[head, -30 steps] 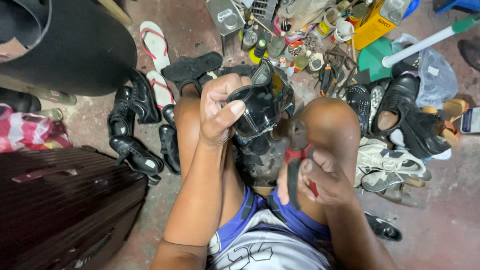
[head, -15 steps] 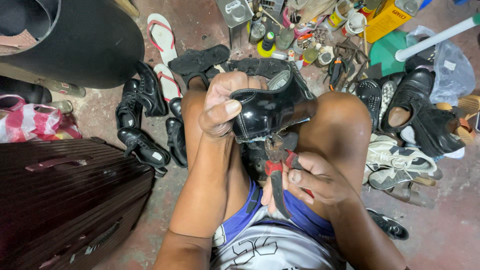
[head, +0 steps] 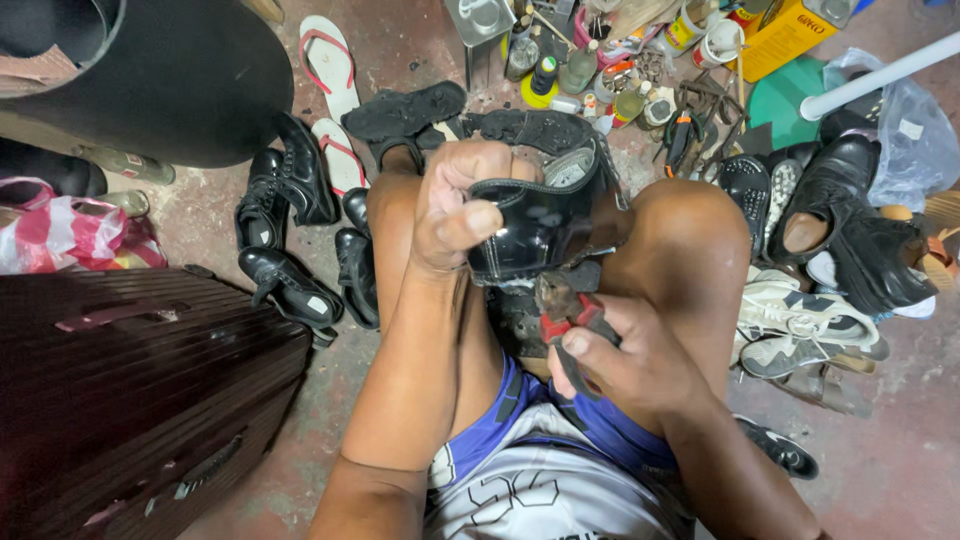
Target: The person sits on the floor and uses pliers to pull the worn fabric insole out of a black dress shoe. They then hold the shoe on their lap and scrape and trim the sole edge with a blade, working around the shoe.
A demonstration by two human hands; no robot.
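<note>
My left hand grips a shiny black leather shoe by its heel, holding it between my knees with the opening turned toward me. Just below the shoe, my right hand is closed on pliers with red handles, whose jaws point up at the shoe's underside. Both forearms rest over my thighs. The pliers' tip is partly hidden by the shoe and my fingers.
Black shoes and flip-flops lie on the floor at left, beside a dark ribbed suitcase. More shoes and sneakers pile up at right. Bottles, tins and tools crowd the floor ahead.
The shoe and my left hand have dropped slightly toward me. My right hand with the pliers has risen closer under the shoe.
</note>
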